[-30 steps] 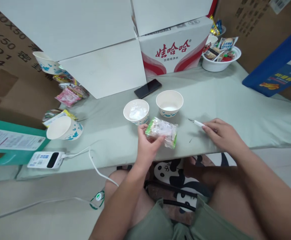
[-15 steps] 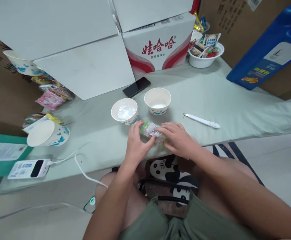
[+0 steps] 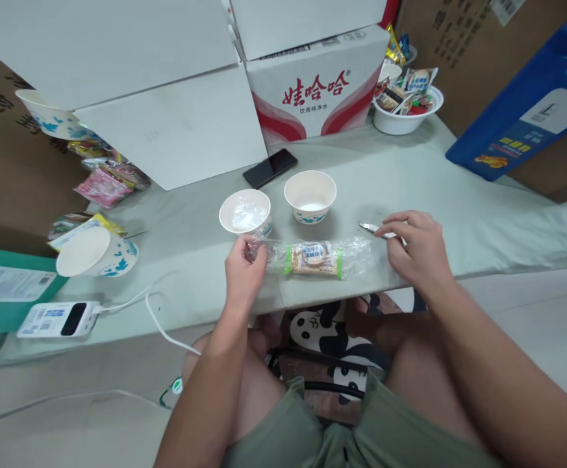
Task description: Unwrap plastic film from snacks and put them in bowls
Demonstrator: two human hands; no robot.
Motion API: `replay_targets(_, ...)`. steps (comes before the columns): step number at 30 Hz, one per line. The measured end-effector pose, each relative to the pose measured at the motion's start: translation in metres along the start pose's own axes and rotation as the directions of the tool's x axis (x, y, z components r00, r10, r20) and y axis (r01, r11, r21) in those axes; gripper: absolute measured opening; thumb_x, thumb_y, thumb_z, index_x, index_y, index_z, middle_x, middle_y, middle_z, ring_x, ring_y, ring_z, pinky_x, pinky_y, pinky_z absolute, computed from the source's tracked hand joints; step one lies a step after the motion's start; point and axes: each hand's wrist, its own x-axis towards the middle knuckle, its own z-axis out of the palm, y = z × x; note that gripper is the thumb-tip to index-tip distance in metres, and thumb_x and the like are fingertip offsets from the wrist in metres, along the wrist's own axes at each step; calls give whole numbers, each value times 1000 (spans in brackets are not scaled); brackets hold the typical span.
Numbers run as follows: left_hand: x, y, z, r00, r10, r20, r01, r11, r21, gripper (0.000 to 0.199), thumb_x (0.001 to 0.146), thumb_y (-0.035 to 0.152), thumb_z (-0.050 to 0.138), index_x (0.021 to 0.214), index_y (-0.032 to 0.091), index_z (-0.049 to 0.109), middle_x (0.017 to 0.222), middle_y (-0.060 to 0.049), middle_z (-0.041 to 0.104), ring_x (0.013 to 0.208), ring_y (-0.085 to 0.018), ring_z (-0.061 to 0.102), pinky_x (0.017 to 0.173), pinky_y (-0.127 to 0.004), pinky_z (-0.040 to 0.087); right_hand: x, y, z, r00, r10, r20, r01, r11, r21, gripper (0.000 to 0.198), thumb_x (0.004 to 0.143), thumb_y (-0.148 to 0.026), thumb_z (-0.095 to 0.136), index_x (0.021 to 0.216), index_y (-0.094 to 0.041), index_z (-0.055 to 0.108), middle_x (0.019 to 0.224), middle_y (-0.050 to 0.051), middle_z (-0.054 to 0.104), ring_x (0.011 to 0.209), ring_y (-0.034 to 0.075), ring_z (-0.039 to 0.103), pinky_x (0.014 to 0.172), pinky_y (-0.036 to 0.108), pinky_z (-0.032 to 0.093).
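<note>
My left hand (image 3: 245, 270) is closed, pinching the left end of a crinkled clear plastic wrap (image 3: 356, 257). A small biscuit packet (image 3: 314, 259) with green ends lies in or under that wrap, near the table's front edge. My right hand (image 3: 417, 247) is at the utility knife (image 3: 369, 227), with its fingers curled about the white handle. Only the blade end of the knife shows; the rest is hidden under the hand. Behind the packet stand two paper bowls, the left bowl (image 3: 245, 211) with clear plastic in it, the right bowl (image 3: 310, 192) beside it.
A black phone (image 3: 270, 168) lies behind the bowls, before white cartons (image 3: 312, 97). At the left are a tipped paper bowl (image 3: 95, 252), snack packets (image 3: 102, 185) and a white device (image 3: 59, 320) with a cable. A snack-filled bowl (image 3: 404, 123) and blue bottle (image 3: 517, 117) stand right.
The plastic wrap, bunched around the packet before, now lies stretched out sideways. My right hand has left it and moved right to the utility knife. My left hand has shifted slightly left.
</note>
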Motion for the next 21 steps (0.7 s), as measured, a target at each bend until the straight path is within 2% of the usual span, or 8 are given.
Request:
replay_targets(4,-3,4,-3,995,92,-47,-92,996,17,8,77,26,63,81,20,61,73,3,60,66,-12,53,65,-24,43,3,-39,16,967,-245,68,237,965,111,34,87,-27,57,119,-21,67,121,14,70,120,34,59,104,54,41)
replay_targets(7,-5,6,-6,991,102,-84,-101,995,11,7,78,27,62,80,20,62,74,2,61,67,-13,54,65,-24,44,1,-56,27,919,-353,175,349,935,53,18,93,-24,53,99,-23,70,99,9,75,111,30,63,109,55,34)
replay_targets(10,-7,6,-12,991,69,-112,-69,998,5,8,77,27,61,79,20,63,74,1,62,67,-13,56,63,-24,44,-6,-58,26,892,-413,181,408,910,69,24,97,-21,46,85,-23,67,84,5,72,87,22,65,103,46,42)
replay_targets(13,-9,5,-18,995,54,-78,-53,998,19,7,75,27,60,76,19,62,70,1,60,66,-14,56,62,-24,44,-9,-58,24,915,-384,125,378,923,65,21,95,-24,52,109,-22,67,109,10,73,100,25,64,100,45,44)
replay_targets(15,-10,4,-20,998,42,-37,-41,999,30,6,73,25,60,76,20,61,69,2,58,63,-13,54,60,-24,42,-4,-59,28,950,-298,96,302,953,-21,33,92,-24,56,124,-21,63,123,13,69,118,31,59,111,57,33)
replay_targets(17,-10,4,-20,1000,25,-18,-25,999,23,10,73,23,57,81,20,62,70,2,58,61,-13,52,59,-24,40,3,-60,33,958,-254,133,266,960,-84,27,92,-21,54,115,-21,67,110,10,72,116,31,60,117,65,17)
replay_targets(18,-9,3,-20,1000,11,-17,-11,1000,6,13,75,24,54,85,20,62,71,2,58,60,-13,51,58,-24,40,6,-60,34,951,-257,172,275,958,-86,22,92,-18,52,105,-22,69,97,7,73,108,28,62,118,64,16)
replay_targets(21,-5,0,-21,999,-50,-10,50,998,-40,26,86,32,43,98,21,62,75,1,59,56,-13,48,55,-26,38,3,-62,30,898,-333,287,342,940,21,21,91,-16,47,88,-21,67,82,4,67,84,20,63,104,48,41)
